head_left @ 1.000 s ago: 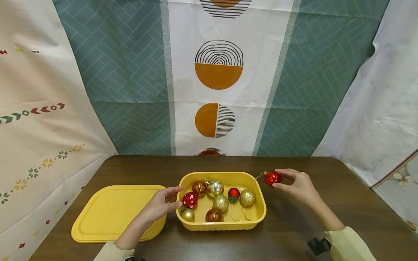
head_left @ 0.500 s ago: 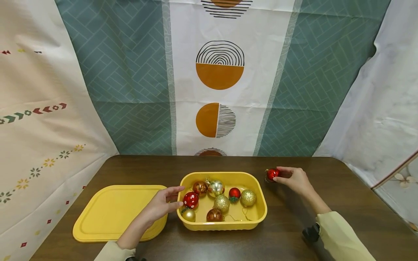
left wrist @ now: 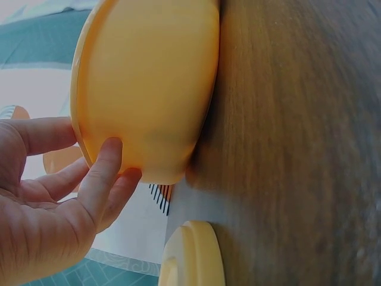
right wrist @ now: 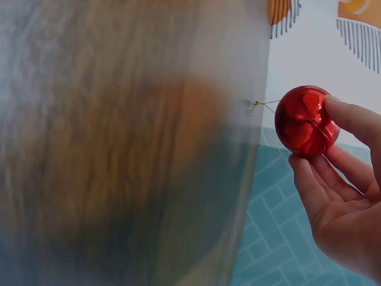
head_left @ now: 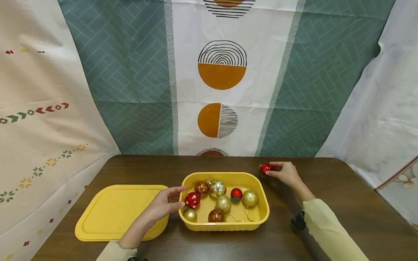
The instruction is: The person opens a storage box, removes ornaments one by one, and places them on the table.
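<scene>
My left hand rests at the left end of a yellow plastic box, its fingers spread. In the left wrist view, fingertips touch the box's outer wall near the rim. The box holds several Christmas baubles: gold glitter, copper, silver-gold, red dotted and a small red-and-green one. Beyond the box's back right corner, my right hand pinches a shiny red bauble between thumb and fingers. A thin gold loop hangs from it.
A yellow lid lies on the dark wooden table, left of the box and partly under my left forearm. A patterned cloth hangs behind the table's far edge, with other cloths at both sides.
My right hand has carried the red bauble away from me, toward the table's far edge, and slightly left. My left hand stays at the box, and the view has shifted slightly.
</scene>
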### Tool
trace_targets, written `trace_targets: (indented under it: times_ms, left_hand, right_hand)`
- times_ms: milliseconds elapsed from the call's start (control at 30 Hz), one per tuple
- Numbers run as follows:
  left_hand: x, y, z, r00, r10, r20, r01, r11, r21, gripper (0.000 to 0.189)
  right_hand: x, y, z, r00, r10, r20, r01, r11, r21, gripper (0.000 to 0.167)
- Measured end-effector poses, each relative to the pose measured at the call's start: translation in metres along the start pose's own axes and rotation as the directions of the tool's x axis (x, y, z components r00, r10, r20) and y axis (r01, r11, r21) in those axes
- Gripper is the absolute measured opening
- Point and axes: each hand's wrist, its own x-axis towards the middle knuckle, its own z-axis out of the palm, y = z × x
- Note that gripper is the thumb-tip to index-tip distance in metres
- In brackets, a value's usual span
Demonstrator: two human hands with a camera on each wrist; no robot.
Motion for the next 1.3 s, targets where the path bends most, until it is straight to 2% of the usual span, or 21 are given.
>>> trace_targets:
  times_ms: [200,467,867,1067,1300]
  left_hand:
    - [0.001,-0.002,0.0,1.0,0.013,0.013,-0.013,1.0,0.001,0.049]
    - [0.0,-0.001,-0.001,1.0,-0.004,0.007,0.004,1.0,0.007,0.049]
    - [0.002,-0.001,0.0,1.0,-0.009,0.001,0.009,1.0,0.014,0.049]
    - [0.002,0.001,0.0,1.0,-0.006,0.004,0.006,1.0,0.011,0.049]
    - [0.001,0.0,0.0,1.0,-0.009,-0.002,0.01,1.0,0.023,0.049]
  right_hand:
    - [0.003,0.003,0.008,1.0,0.011,0.01,-0.01,0.998,-0.056,0.046]
    - [0.002,0.005,0.011,1.0,0.006,0.027,-0.004,0.995,-0.097,0.047]
    - [0.002,0.006,0.011,0.999,0.02,0.034,-0.018,0.997,-0.069,0.047]
    - [-0.001,0.002,0.005,0.999,0.036,0.014,-0.036,0.999,-0.015,0.049]
    - [-0.007,-0.006,-0.003,1.0,0.022,0.015,-0.022,1.0,0.02,0.05]
